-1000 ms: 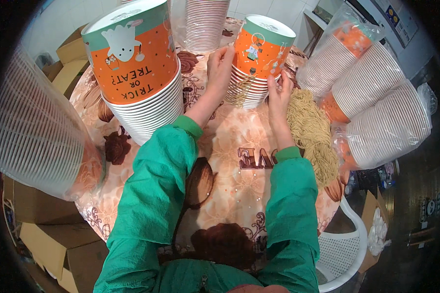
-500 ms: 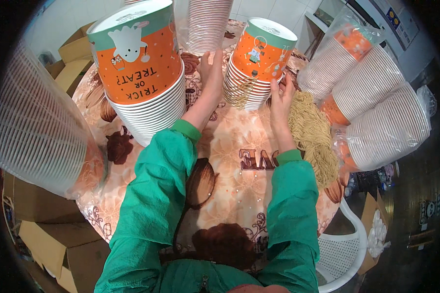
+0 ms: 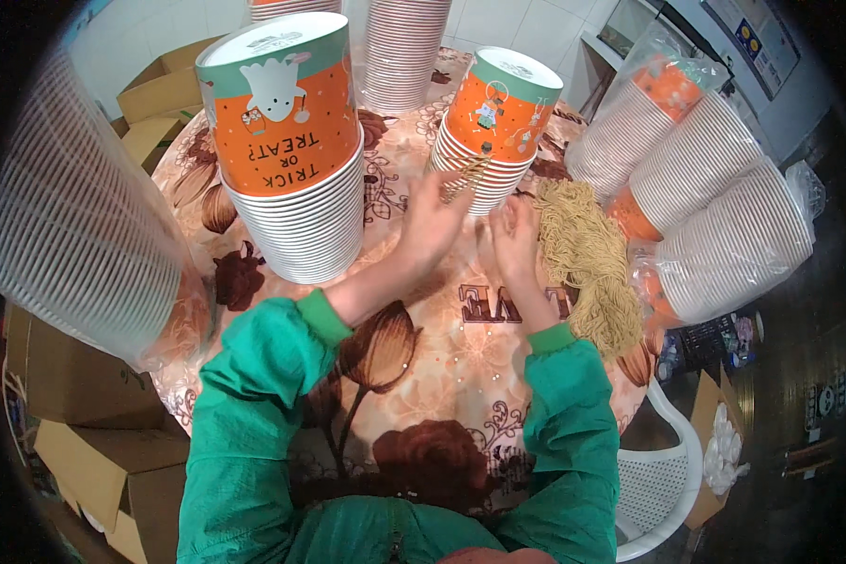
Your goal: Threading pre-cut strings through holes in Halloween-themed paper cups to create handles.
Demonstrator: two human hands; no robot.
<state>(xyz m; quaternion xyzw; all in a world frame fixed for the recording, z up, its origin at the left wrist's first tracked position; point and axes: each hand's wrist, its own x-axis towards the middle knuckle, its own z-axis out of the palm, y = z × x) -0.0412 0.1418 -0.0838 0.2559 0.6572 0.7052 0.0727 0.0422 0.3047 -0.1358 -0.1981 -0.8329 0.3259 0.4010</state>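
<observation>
An upside-down stack of orange and green paper buckets with white rims (image 3: 500,111) stands in front of me. Tan strings (image 3: 470,177) lie against its lower front. My left hand (image 3: 430,226) is at the front left of this stack, its fingers closed on the strings. My right hand (image 3: 517,233) is just right of the stack's base, fingers drawn together; what they hold, if anything, is hidden. Close by on the right lies a loose bundle of tan string (image 3: 585,263). A larger stack of the same buckets (image 3: 287,141) stands to the left, untouched.
Plastic-wrapped bucket stacks stand at left (image 3: 80,226) and lie at right (image 3: 733,244). Another tall stack (image 3: 404,52) is at the back. A flowered cloth (image 3: 414,376) covers the table. Cardboard boxes (image 3: 94,451) sit at lower left, a white chair (image 3: 672,479) at lower right.
My left hand has come from behind the stack's left side to the strings at its front. My right hand has dropped from the stack's side to its base.
</observation>
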